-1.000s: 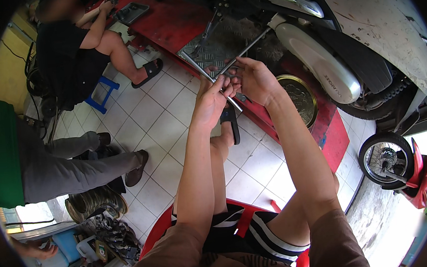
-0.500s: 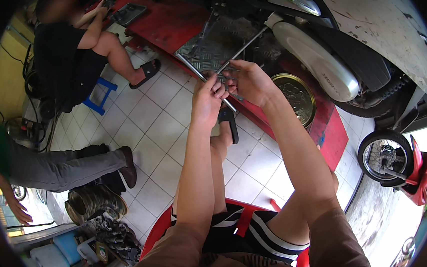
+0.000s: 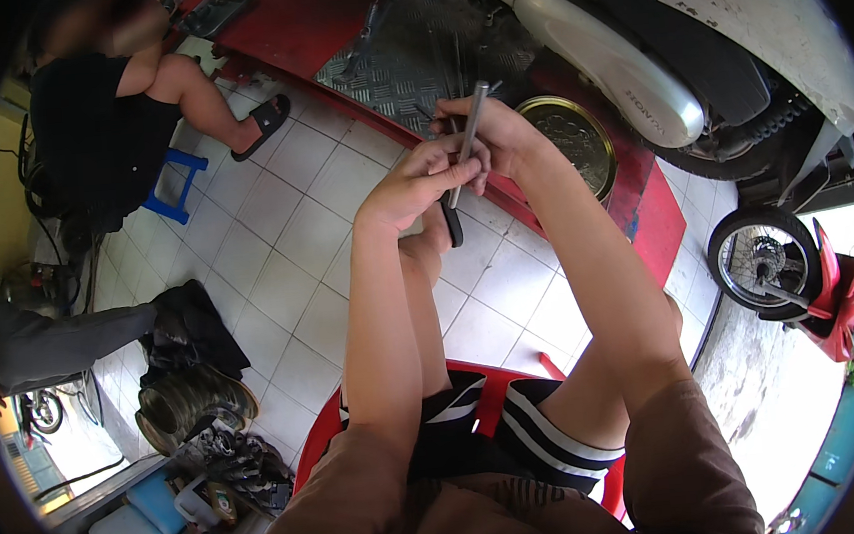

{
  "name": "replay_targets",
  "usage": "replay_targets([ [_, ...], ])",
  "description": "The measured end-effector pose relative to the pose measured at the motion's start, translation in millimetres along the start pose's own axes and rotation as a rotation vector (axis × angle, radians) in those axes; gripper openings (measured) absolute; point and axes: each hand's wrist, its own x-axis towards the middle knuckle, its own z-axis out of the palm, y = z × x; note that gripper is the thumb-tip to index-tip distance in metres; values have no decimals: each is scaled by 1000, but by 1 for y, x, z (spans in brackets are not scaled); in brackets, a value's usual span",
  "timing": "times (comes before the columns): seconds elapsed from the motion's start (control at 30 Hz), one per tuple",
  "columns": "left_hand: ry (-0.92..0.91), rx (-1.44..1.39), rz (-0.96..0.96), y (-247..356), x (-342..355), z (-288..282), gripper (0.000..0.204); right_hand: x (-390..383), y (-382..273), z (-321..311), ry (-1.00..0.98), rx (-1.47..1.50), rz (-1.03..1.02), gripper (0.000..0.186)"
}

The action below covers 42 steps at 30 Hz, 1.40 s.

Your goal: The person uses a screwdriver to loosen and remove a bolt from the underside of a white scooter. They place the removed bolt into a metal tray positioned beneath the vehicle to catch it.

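Both of my hands are together over the edge of the red platform, around a T-handle wrench (image 3: 476,112). My left hand (image 3: 415,183) is closed on its silver crossbar, which stands steeply between thumb and fingers. The wrench's shaft points away from me and is smeared by motion. Just right of it, my right hand (image 3: 500,139) has its fingers curled in at the wrench, partly hidden behind the bar. Thin dark ends stick out by the right fingers; I cannot make out what they belong to.
A motorcycle with a silver exhaust cover (image 3: 603,57) stands on the red platform (image 3: 666,213). A round gold tray (image 3: 578,150) lies beside my right forearm. At left, a person sits near a blue stool (image 3: 177,184). Stacked tyre-like rings (image 3: 192,406) are at lower left.
The wrench has turned: its crossbar now leans up to the right, and its shaft has swung away from the motorcycle. My left wrist has rotated. At left, the standing person has shifted outward.
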Motion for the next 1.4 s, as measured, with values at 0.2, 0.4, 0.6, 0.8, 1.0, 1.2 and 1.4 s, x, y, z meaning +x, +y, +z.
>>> replay_targets([
  [0.2,-272,181,-183,-9,9,13,52,-45,5,-40,195,-129,45,22],
  [0.4,79,624,-451,-53,27,10,29,-128,11,-115,280,-749,61,26],
  [0.6,166,1175,-453,-101,40,23,26,-192,34,-151,703,-1031,-12,43],
  [0.8,147,1176,-348,-145,77,47,20,-227,16,-171,712,-999,268,59],
  [1.0,349,1374,-318,-207,122,52,13,-246,20,-196,878,-922,146,57],
  [1.2,379,1669,-264,-224,156,54,16,-245,31,-222,883,-897,154,56],
  [1.4,298,1772,-280,-229,163,45,16,-241,25,-215,839,-929,209,62],
])
